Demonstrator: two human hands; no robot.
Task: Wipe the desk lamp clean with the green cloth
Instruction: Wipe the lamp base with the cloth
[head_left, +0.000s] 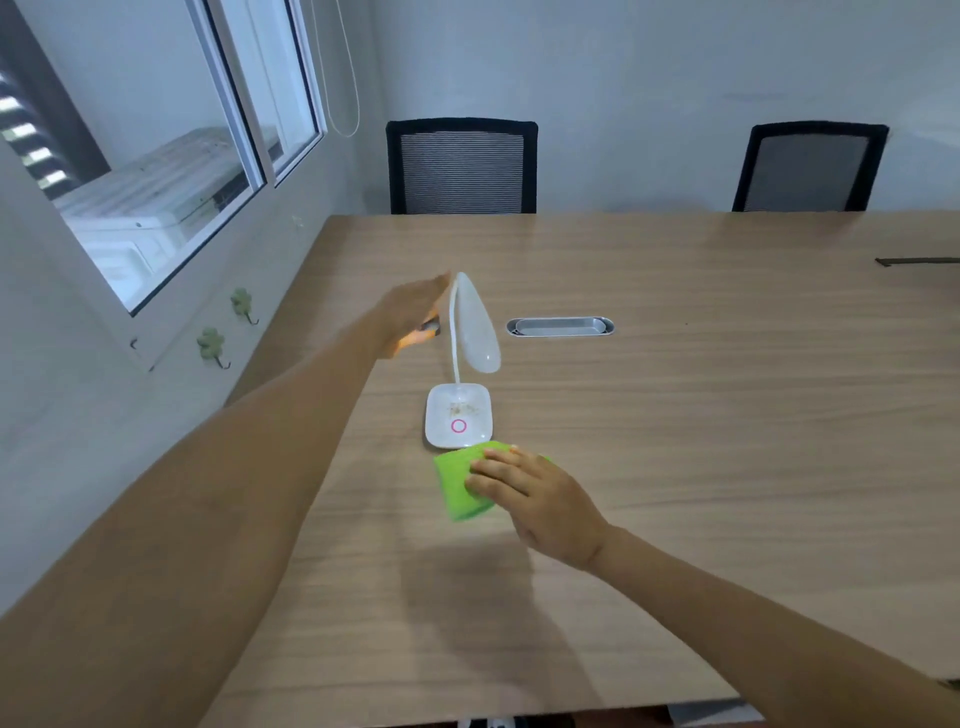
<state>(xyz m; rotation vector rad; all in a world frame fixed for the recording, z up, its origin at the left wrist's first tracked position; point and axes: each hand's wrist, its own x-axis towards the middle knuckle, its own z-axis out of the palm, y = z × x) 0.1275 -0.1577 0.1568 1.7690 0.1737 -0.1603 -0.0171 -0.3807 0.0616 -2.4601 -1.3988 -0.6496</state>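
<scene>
A small white desk lamp (459, 415) stands on the wooden table (675, 415), with a square base that bears a pink ring and some brownish dirt, a thin bent neck and an oval head (477, 327). My left hand (413, 317) is at the left side of the lamp head, touching or almost touching its top; it is blurred. A folded green cloth (457, 486) lies on the table just in front of the base. My right hand (535, 496) rests on the cloth with its fingers spread over it.
A metal cable slot (560, 327) is set into the table to the right of the lamp. Two black mesh chairs (462, 166) (810, 169) stand at the far edge. A window and a wall with two clover-shaped hooks (213, 345) are on the left.
</scene>
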